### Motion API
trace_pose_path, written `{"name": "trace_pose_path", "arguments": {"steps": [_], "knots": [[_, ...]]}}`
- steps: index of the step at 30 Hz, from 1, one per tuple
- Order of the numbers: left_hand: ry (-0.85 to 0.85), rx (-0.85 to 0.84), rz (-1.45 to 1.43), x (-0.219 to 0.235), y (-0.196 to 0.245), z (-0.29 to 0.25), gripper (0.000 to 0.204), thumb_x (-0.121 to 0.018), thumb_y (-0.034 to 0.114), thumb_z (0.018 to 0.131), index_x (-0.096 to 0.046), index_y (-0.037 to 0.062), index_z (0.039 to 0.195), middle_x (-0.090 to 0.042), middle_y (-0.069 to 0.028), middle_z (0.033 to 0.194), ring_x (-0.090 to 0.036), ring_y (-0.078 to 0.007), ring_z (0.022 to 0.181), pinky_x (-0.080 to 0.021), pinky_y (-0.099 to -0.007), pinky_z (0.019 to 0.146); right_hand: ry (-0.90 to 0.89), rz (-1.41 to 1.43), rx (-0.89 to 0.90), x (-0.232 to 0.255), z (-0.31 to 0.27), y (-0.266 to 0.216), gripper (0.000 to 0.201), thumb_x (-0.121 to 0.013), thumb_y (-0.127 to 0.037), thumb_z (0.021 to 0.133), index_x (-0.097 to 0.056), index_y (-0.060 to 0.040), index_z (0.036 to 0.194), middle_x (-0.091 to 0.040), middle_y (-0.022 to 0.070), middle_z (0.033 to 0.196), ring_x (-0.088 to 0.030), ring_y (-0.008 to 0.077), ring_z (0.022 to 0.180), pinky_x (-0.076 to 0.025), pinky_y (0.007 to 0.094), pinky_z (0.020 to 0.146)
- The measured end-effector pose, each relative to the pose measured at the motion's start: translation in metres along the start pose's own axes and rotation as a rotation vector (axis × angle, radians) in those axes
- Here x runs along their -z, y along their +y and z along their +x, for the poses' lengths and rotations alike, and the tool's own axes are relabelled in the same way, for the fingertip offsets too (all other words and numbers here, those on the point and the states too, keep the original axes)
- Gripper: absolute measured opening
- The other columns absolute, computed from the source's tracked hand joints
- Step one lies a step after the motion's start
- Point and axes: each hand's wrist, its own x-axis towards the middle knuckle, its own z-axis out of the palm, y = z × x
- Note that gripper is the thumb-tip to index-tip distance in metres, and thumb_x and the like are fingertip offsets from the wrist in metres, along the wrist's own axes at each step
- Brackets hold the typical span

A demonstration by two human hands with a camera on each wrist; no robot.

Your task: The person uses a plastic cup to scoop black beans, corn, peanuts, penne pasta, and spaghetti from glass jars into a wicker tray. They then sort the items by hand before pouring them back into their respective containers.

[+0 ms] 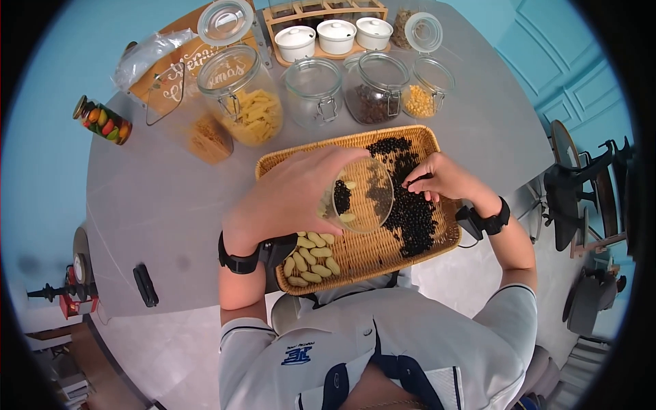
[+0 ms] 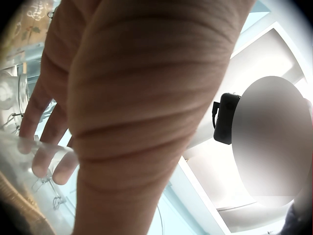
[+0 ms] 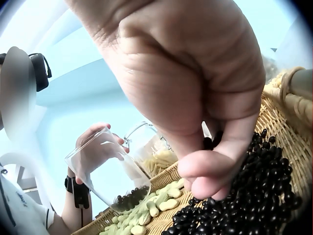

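The left hand (image 1: 294, 195) grips a clear glass (image 1: 365, 198), tilted over a wicker tray (image 1: 355, 270); in the right wrist view black beans (image 3: 132, 198) lie at the bottom of the glass (image 3: 105, 171). Bent fingers of the right hand (image 1: 447, 179) pinch a few black beans (image 3: 209, 143) above the pile of black beans (image 1: 413, 219) on the tray's right side. Pale peanuts in shells (image 1: 314, 258) lie at the tray's left, below the left hand. In the left wrist view, the left hand's fingers (image 2: 44, 161) curve around the glass.
Behind the tray stand glass jars, one with pasta (image 1: 253, 116), an empty one (image 1: 313, 92), one with dark contents (image 1: 374, 102) and one with yellow kernels (image 1: 419, 101). White lidded pots (image 1: 336, 37) sit farther back. A black object (image 1: 145, 285) lies at left.
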Motion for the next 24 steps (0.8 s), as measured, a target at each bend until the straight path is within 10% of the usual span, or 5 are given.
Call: {"name": "trace_pose_path", "arguments": {"steps": [18,24], "knots": [[-0.021,0.017,-0.028,0.002,-0.002,0.0,0.094,-0.089,0.01,0.061,-0.049,0.0155,0.146,-0.059,-0.0096,0.141,-0.054,-0.0339,0.131,-0.044,-0.0435,0.11,-0.091,0.203,0.046,0.014,0.007,0.013,0.013,-0.072,-0.001,0.093,-0.072,0.0052,0.104,-0.073,0.0089,0.091,-0.071,0.0138,0.077,-0.059,0.0262,0.072],[0.004,-0.07,-0.013,-0.004,-0.008,0.003,0.093,-0.084,0.002,0.061,-0.049,0.0155,0.146,-0.06,-0.0075,0.14,-0.055,-0.0309,0.131,-0.043,-0.0434,0.11,-0.111,0.268,-0.028,0.013,0.004,0.011,0.011,-0.07,-0.003,0.095,-0.072,0.0057,0.102,-0.073,0.01,0.087,-0.073,0.0162,0.07,-0.059,0.0266,0.059]]}}
